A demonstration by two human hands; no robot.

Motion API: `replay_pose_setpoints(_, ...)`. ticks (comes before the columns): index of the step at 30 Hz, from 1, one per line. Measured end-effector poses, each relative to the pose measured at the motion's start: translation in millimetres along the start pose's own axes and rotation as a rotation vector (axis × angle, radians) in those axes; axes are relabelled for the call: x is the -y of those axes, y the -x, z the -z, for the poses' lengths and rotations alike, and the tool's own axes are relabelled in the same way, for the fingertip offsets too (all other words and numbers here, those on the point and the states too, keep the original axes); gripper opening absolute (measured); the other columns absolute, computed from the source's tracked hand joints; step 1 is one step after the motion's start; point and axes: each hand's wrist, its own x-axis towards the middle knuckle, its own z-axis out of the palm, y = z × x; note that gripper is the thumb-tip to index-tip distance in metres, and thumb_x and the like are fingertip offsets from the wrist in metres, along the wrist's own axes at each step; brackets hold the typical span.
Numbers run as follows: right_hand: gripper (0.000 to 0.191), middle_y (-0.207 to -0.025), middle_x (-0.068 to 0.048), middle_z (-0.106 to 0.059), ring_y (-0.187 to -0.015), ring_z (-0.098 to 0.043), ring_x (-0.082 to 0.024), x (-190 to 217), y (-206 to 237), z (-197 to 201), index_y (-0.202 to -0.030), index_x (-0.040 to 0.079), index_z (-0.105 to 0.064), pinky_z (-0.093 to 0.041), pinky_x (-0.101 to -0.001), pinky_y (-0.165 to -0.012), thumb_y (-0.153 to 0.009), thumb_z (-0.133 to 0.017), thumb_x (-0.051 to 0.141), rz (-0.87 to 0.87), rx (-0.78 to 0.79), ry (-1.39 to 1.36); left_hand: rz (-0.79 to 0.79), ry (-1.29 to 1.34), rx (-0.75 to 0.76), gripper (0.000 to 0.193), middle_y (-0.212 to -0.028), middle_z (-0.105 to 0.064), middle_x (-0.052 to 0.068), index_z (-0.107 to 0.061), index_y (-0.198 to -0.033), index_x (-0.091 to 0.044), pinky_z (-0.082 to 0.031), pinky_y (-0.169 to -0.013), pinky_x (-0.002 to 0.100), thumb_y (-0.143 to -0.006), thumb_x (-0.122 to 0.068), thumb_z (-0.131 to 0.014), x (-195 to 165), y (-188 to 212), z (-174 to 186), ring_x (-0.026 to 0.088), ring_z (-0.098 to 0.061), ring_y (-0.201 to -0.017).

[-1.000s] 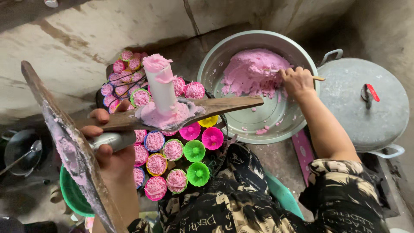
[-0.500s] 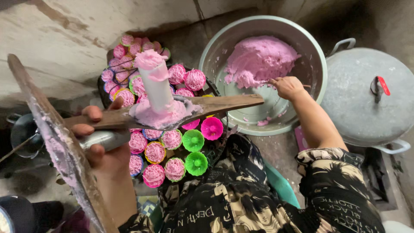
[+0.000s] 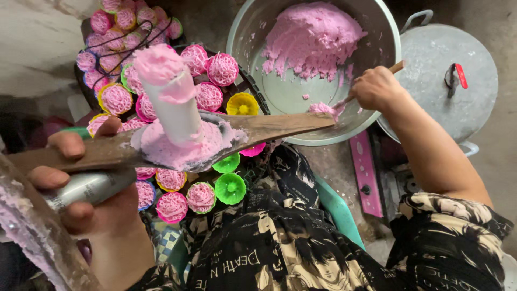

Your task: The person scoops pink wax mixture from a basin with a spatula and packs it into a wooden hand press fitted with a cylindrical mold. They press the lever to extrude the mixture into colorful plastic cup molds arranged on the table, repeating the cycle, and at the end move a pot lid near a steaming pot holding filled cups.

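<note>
My left hand [image 3: 75, 207] grips a grey metal cylinder [image 3: 89, 186] under a long wooden press board [image 3: 269, 126]. A white plunger [image 3: 172, 105] smeared with pink dough stands on that board. My right hand [image 3: 377, 89] holds a thin wooden stick [image 3: 397, 67] with a lump of dough at its tip, inside the near rim of a big metal bowl [image 3: 396, 40]. A mound of pink dough [image 3: 312, 37] lies in the bowl's far side. Below the board sit small coloured cups filled with pink strands [image 3: 207, 97], plus empty green cups [image 3: 230, 187].
A round metal lid [image 3: 431, 86] with a red-tipped handle lies right of the bowl. A pink flat strip [image 3: 366, 172] lies on the ground beside my knee. A second dough-smeared wooden board [image 3: 37, 237] crosses the lower left. Rough concrete [image 3: 37, 48] is at the upper left.
The view has closed in on the press and bowl. My right hand has drawn the stick with a dough lump from the mound toward the bowl's near rim. My left hand keeps its grip.
</note>
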Motion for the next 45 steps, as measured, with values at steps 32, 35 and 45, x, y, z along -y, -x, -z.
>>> replay_pose_setpoints(32, 0.020, -0.099, -0.007, -0.080, -0.092, -0.077, -0.026, 30.7, -11.6, 22.4, -0.097, 0.019, -0.083, -0.060, -0.0398, -0.074, -0.085, -0.067, 0.020, 0.006, 0.322, -0.092, 0.025, -0.031, -0.002, 0.035, -0.117, -0.052, 0.004, -0.060, -0.116, -0.023, -0.050, -0.114, 0.055, -0.089, -0.021, -0.083, 22.2, -16.1, 13.5, 0.016, -0.054, -0.117)
replay_pose_setpoints(35, 0.020, -0.097, -0.008, -0.078, -0.092, -0.075, -0.029, 50.0, -19.4, 27.7, -0.098, 0.020, -0.082, -0.060, -0.0433, -0.074, -0.088, -0.065, 0.021, 0.013, 0.280, -0.200, 0.044, -0.036, -0.010, 0.036, -0.116, -0.052, 0.005, -0.060, -0.117, -0.023, -0.050, -0.116, 0.055, -0.089, -0.021, -0.083, 21.9, -12.4, 17.3, 0.016, -0.053, -0.118)
replay_pose_setpoints(45, 0.026, -0.108, -0.017, -0.077, -0.100, -0.074, -0.035, 64.3, -37.6, 9.9, -0.107, 0.013, -0.081, -0.059, -0.0450, -0.084, -0.091, -0.062, 0.022, -0.087, 0.355, -0.358, 0.036, -0.026, -0.013, 0.037, -0.120, -0.051, 0.006, -0.057, -0.115, -0.023, -0.048, -0.118, 0.055, -0.089, -0.021, -0.083, 13.0, -4.4, 25.0, 0.021, -0.055, -0.118)
